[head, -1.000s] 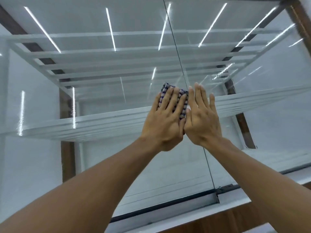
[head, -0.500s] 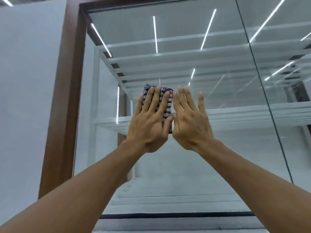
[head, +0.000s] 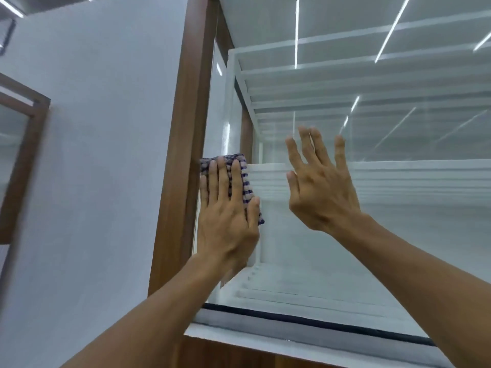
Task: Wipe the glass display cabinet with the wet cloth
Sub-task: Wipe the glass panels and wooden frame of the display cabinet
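Observation:
The glass display cabinet (head: 372, 235) fills the right of the view, with white shelves behind its front pane and a brown wooden frame. A folded checked cloth (head: 245, 181) lies flat against the glass at the pane's left edge, right beside the brown upright. My left hand (head: 228, 216) presses it to the glass with straight fingers. My right hand (head: 318, 187) is a little to the right of the cloth, fingers spread and straight, against or just off the glass; I cannot tell which.
The brown wooden upright (head: 186, 155) borders the pane on the left, with a white wall (head: 106, 155) beyond it. Another brown-framed glass panel (head: 18, 155) shows at the far left. A black strip and white ledge (head: 292, 330) run along the pane's bottom.
Both hands and the cloth have travelled left across the glass to the brown frame. My right hand has drawn apart from the left hand and its fingers have spread.

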The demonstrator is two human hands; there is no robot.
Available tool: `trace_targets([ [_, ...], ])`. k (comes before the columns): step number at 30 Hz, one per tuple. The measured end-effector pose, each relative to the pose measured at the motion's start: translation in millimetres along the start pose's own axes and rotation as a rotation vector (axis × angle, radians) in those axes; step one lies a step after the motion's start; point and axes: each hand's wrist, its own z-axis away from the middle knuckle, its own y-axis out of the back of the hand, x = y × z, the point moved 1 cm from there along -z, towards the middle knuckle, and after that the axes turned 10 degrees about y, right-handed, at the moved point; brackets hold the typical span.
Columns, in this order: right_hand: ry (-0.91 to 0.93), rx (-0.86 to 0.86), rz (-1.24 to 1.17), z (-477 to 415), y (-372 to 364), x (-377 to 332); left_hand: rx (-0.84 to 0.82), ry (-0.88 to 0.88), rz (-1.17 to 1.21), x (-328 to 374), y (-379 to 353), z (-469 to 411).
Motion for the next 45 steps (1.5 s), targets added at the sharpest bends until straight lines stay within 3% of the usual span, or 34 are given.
trace_targets([
  [3,0.056,0.016,-0.007,23,-2,0,-0.041,-0.175,-0.030,17,-9,7],
  [7,0.005,0.067,-0.018,43,3,18,-0.032,-0.083,-0.006,64,-15,-37],
  [12,-0.131,0.076,-0.009,70,25,72,-0.117,-0.377,-0.086,96,-26,-10],
  [17,-0.147,0.073,0.019,104,43,120,-0.110,-0.188,-0.015,149,-34,-43],
  [23,-0.147,0.014,0.099,144,62,164,-0.144,-0.563,-0.075,207,-52,-4],
  [25,-0.146,-0.009,0.162,159,71,182,-0.091,-0.503,-0.046,217,-55,-16],
  [28,-0.203,-0.003,0.221,177,81,204,-0.135,-0.315,0.006,270,-60,-46],
  [34,-0.260,0.089,0.066,205,87,222,-0.195,-0.488,-0.035,353,-80,-35],
  [41,-0.291,0.155,-0.006,222,85,224,-0.227,-0.586,-0.015,345,-85,18],
  [45,-0.356,0.137,0.118,215,78,206,-0.220,-0.647,-0.005,318,-80,33],
])
